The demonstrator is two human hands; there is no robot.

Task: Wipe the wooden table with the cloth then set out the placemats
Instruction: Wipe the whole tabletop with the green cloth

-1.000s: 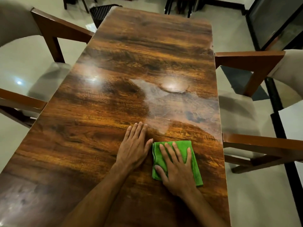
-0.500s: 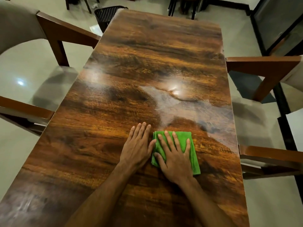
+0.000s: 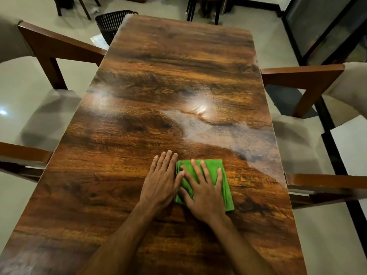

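The left grip (image 3: 160,181) is laid flat on the counter (image 3: 158,76), straight-fingered, nothing held, thumb against the cloth (image 3: 225,187). The folded cloth, right of centre, long axis toward the far edge, is pressed under the flattened right grip (image 3: 204,195).

Left armchair (image 3: 45,114) and right armchair (image 3: 294,139) have pale seats; a black slatted bin (image 3: 111,22) stands on the floor (image 3: 274,46)
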